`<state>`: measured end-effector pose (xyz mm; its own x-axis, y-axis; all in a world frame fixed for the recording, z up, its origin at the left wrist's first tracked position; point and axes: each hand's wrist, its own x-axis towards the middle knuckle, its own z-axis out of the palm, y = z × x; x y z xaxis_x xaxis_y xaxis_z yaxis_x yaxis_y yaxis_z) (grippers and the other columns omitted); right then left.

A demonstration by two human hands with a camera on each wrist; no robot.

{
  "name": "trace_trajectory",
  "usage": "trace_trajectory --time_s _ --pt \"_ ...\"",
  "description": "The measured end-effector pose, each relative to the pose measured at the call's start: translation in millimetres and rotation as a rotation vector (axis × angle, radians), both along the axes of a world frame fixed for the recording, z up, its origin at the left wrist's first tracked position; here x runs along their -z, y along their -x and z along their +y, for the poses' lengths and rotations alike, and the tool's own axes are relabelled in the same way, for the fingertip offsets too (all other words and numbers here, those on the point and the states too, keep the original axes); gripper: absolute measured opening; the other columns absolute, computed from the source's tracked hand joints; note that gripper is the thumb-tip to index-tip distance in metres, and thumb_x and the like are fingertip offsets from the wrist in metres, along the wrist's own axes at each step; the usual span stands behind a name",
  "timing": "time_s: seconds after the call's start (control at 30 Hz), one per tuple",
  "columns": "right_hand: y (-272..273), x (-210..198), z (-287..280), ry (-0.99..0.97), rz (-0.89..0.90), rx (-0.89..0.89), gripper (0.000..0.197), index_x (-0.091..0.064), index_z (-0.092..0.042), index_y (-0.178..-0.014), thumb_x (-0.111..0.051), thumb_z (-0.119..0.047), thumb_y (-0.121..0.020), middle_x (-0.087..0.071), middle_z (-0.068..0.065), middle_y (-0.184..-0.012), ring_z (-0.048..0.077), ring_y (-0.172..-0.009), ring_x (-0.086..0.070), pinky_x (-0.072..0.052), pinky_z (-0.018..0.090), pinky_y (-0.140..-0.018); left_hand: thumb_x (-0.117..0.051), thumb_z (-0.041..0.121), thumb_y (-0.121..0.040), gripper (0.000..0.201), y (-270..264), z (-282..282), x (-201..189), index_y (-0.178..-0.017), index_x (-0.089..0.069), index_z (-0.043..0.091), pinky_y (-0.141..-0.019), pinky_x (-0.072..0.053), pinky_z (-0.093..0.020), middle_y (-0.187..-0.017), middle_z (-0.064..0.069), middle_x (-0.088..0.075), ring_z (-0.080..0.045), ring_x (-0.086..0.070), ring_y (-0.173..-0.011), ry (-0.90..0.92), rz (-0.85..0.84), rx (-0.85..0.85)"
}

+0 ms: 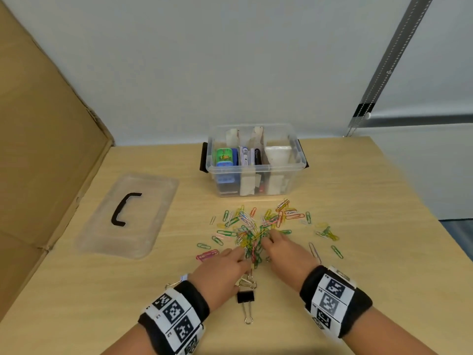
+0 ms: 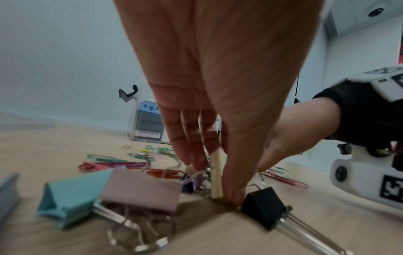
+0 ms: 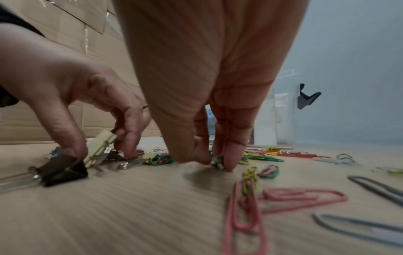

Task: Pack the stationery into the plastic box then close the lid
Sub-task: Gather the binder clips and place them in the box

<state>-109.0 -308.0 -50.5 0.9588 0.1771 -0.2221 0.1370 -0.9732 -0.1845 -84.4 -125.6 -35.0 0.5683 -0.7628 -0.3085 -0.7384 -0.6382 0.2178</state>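
Observation:
Colourful paper clips (image 1: 256,226) lie scattered on the wooden table in front of the clear plastic box (image 1: 297,172), which holds erasers, pens and white packets. My left hand (image 1: 243,254) reaches down at the near edge of the pile and pinches a cream binder clip (image 2: 218,176) between thumb and fingers. A black binder clip (image 1: 245,297) lies just beside the thumb. My right hand (image 1: 266,239) has its fingertips (image 3: 229,165) pressed together on the table, pinching a small metallic clip from the pile. The box's clear lid (image 1: 128,216) lies flat at the left.
Teal (image 2: 72,196), pink (image 2: 141,189) and small purple (image 2: 191,182) binder clips lie under my left wrist. A cardboard sheet (image 1: 38,149) stands along the table's left side, a pale wall behind the box. Large pink paper clips (image 3: 283,198) lie near my right wrist.

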Motion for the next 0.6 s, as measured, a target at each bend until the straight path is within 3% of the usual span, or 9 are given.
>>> trace_trajectory --time_s 0.1,0.2,0.27,0.33,0.37,0.43,0.5,0.57,0.6 --pt "1 0 -2 -0.033 0.019 0.097 0.041 -0.046 -0.009 -0.125 -0.042 0.006 -0.087 -0.042 0.011 -0.125 0.027 -0.114 -0.047 -0.044 0.029 -0.086 -0.054 0.019 -0.091 0.022 -3 7 0 -0.112 -0.059 0.019 -0.090 -0.044 -0.033 -0.119 0.002 -0.048 -0.016 -0.046 -0.111 0.081 0.040 -0.003" --pt "0 0 -11 -0.154 0.070 0.206 0.021 -0.057 -0.011 -0.101 -0.045 -0.001 -0.088 -0.046 0.006 -0.110 0.023 -0.095 -0.055 -0.041 0.021 -0.073 -0.054 0.024 -0.091 0.014 -13 19 -4 -0.104 -0.060 0.022 -0.080 -0.045 -0.020 -0.105 0.010 -0.047 -0.005 -0.051 -0.089 0.269 0.103 -0.089" --pt "1 1 -20 -0.332 0.102 0.290 0.012 -0.058 -0.014 -0.087 -0.049 -0.006 -0.087 -0.052 0.003 -0.098 0.014 -0.075 -0.058 -0.040 0.014 -0.059 -0.058 0.023 -0.090 0.007 -21 27 -8 -0.096 -0.057 0.025 -0.073 -0.047 -0.015 -0.100 0.015 -0.046 0.002 -0.053 -0.080 0.408 0.181 -0.180" --pt "3 -2 -24 -0.616 0.183 0.396 0.009 -0.057 -0.011 -0.086 -0.049 -0.009 -0.090 -0.060 0.010 -0.090 0.006 -0.051 -0.056 -0.041 0.015 -0.043 -0.057 0.018 -0.089 0.011 -29 34 -11 -0.090 -0.053 0.028 -0.070 -0.045 -0.012 -0.094 0.018 -0.050 0.006 -0.054 -0.082 0.482 0.205 -0.239" --pt "4 -4 -25 -0.779 0.223 0.453 0.011 -0.056 -0.009 -0.086 -0.048 -0.008 -0.092 -0.061 0.011 -0.085 0.008 -0.046 -0.054 -0.040 0.017 -0.038 -0.056 0.017 -0.088 0.012 -32 37 -12 -0.089 -0.051 0.027 -0.071 -0.046 -0.013 -0.093 0.017 -0.052 0.005 -0.055 -0.083 0.496 0.211 -0.268" --pt "6 -8 -22 -1.100 0.294 0.556 0.018 -0.052 -0.007 -0.082 -0.040 0.004 -0.090 -0.056 0.008 -0.073 0.014 -0.053 -0.051 -0.042 0.017 -0.041 -0.052 0.015 -0.089 0.007 -38 41 -16 -0.091 -0.050 0.022 -0.067 -0.049 -0.019 -0.088 0.012 -0.056 -0.002 -0.057 -0.075 0.517 0.227 -0.332" --pt "6 -10 -18 -1.348 0.347 0.588 0.016 -0.051 -0.006 -0.079 -0.040 0.006 -0.082 -0.052 0.008 -0.069 0.017 -0.057 -0.049 -0.045 0.022 -0.050 -0.047 0.015 -0.091 0.003 -42 42 -16 -0.092 -0.049 0.018 -0.060 -0.043 -0.021 -0.080 0.009 -0.055 -0.005 -0.051 -0.064 0.502 0.232 -0.379" --pt "6 -9 -13 -1.337 0.344 0.533 0.006 -0.051 -0.008 -0.080 -0.047 -0.004 -0.077 -0.051 0.003 -0.066 0.017 -0.058 -0.047 -0.044 0.025 -0.055 -0.039 0.015 -0.095 0.007 -41 40 -15 -0.092 -0.045 0.017 -0.061 -0.044 -0.029 -0.075 0.003 -0.054 -0.013 -0.052 -0.064 0.478 0.267 -0.388" --pt "7 -7 -10 -1.226 0.314 0.477 0.002 -0.051 -0.010 -0.081 -0.050 -0.008 -0.081 -0.050 -0.002 -0.064 0.014 -0.058 -0.046 -0.044 0.025 -0.058 -0.036 0.015 -0.097 0.009 -39 38 -14 -0.093 -0.044 0.016 -0.064 -0.047 -0.036 -0.075 -0.002 -0.054 -0.019 -0.053 -0.067 0.458 0.294 -0.385"
